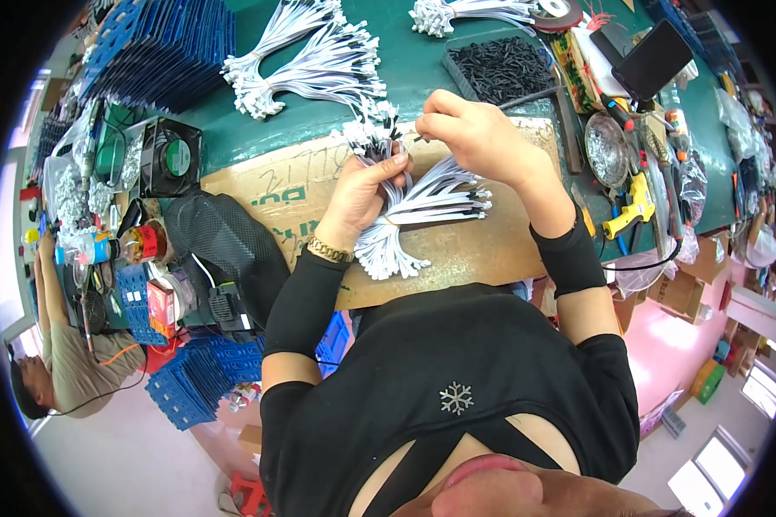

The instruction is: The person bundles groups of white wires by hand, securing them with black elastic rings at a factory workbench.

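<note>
- The left hand is closed round a bundle of white wires, which fans out to its right over the cardboard on the bench.
- The right hand, just above and to the right of the left, pinches one thin wire end between thumb and fingers at the bundle's top.
- Beyond both hands lie more tied bundles, seemingly finished.
- Past the right hand sits a tray heaped with small black parts.
- Judging by this, the work is midway: several bundles done, this one in hand, many parts left.
</note>
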### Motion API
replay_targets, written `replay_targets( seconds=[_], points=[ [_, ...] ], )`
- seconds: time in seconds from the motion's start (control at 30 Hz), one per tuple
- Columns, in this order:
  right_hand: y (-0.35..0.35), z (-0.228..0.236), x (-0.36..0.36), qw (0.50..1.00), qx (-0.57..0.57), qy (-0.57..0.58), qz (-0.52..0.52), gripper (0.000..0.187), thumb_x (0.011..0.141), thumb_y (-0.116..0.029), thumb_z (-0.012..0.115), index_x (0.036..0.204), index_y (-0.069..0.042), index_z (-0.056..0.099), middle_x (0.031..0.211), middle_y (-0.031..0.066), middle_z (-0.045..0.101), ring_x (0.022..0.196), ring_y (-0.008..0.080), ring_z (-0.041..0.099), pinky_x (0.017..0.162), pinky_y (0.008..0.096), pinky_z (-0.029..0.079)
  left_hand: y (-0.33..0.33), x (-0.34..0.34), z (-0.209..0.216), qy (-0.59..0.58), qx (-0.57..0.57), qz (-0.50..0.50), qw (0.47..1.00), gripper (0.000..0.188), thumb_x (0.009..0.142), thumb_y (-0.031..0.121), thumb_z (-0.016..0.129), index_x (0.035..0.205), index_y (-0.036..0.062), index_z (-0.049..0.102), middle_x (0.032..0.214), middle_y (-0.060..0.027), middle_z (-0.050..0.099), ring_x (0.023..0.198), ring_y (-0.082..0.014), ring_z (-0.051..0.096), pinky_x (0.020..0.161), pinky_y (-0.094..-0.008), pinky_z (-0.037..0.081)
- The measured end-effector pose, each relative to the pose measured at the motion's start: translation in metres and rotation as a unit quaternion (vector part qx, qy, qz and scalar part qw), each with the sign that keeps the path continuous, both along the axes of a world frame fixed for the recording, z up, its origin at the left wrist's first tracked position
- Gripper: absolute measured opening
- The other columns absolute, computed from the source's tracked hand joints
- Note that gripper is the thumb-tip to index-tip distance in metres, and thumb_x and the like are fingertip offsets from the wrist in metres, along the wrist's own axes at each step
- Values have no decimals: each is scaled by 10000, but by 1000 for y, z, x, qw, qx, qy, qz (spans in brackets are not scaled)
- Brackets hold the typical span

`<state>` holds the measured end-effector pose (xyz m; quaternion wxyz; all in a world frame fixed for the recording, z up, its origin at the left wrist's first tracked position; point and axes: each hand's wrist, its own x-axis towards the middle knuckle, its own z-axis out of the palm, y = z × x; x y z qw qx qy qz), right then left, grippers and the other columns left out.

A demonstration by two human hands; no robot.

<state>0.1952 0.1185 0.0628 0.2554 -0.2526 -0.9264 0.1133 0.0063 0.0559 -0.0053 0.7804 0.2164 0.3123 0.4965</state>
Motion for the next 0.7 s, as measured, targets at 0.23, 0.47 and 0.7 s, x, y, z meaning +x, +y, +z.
replay_targets(
  seconds=[0.23, 0.47, 0.7],
  points=[
    [4, 1, 2, 1000, 1, -4, 3, 210, 708, 34, 564, 897, -58, 577, 870, 69, 548, 715, 260, 614, 580, 330, 501, -1, 0, 0, 7, 0, 1, 1000, 163, 815, 83, 648, 935, 31, 551, 787, -52, 582, 631, -101, 510, 622, -223, 425],
    [6, 3, -1, 999, 28, -35, 32, 203, 713, 12, 567, 900, -63, 585, 863, 60, 551, 696, 252, 613, 560, 324, 499, -1, 0, -1, 14, 3, -2, 1000, 181, 810, 88, 656, 941, 26, 547, 783, -47, 585, 637, -99, 513, 622, -219, 423],
    [5, 6, 1, 999, 21, -44, 17, 197, 708, -8, 559, 886, -93, 554, 875, 52, 519, 738, 257, 597, 580, 339, 489, -1, 0, -2, 10, 5, -1, 1000, 192, 803, 85, 665, 942, 20, 549, 786, -51, 589, 635, -99, 520, 620, -220, 432]
  ],
)
